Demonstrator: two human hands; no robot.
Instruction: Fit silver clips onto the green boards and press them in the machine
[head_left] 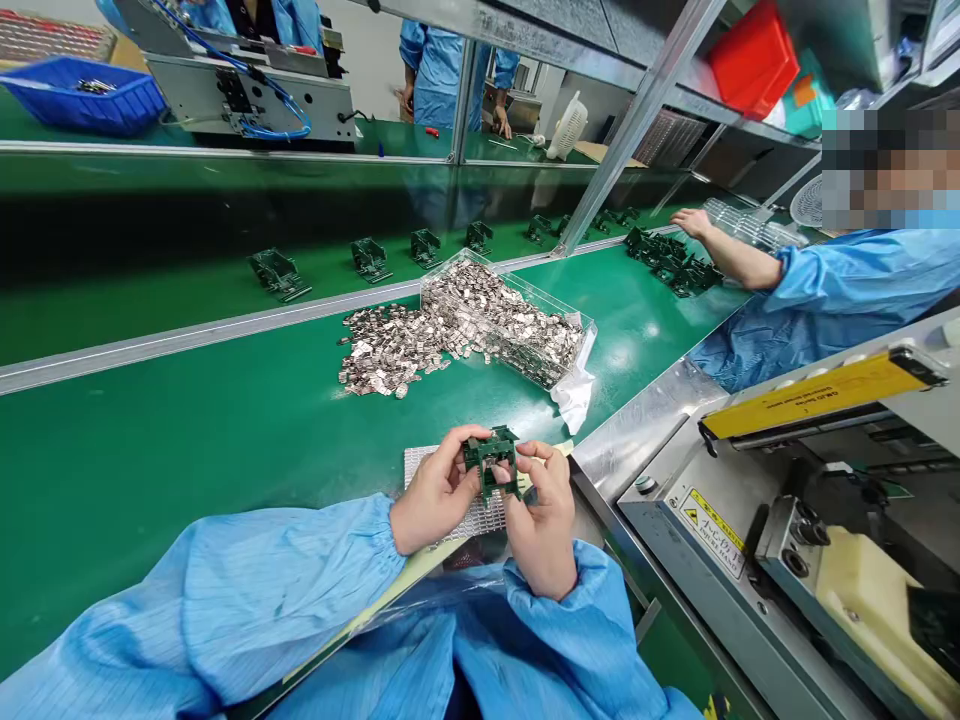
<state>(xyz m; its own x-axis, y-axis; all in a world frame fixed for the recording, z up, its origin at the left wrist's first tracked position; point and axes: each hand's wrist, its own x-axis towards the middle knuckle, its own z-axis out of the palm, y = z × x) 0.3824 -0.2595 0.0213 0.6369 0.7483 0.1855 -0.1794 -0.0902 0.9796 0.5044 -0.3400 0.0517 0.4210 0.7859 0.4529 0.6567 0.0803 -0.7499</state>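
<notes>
Between my two hands, above the front edge of the green table, is a dark green plastic frame-like part (493, 462). My left hand (436, 492) is closed on its left side, thumb below and fingers above. On its right side, my right hand (546, 510) pinches it with thumb and fingers. Under the hands lies a light metal tray with a fine grid (480, 520), partly covered by them. Just beyond, a heap of small silvery metal pieces (390, 350) spills from a tilted clear plastic box (585, 345).
Several similar green parts (370, 258) stand in a row on the belt behind a metal rail (225, 325). At right, a co-worker's hand (694, 222) is near a pile of green parts (671, 262). A machine with a yellow bar (821, 395) borders my right side.
</notes>
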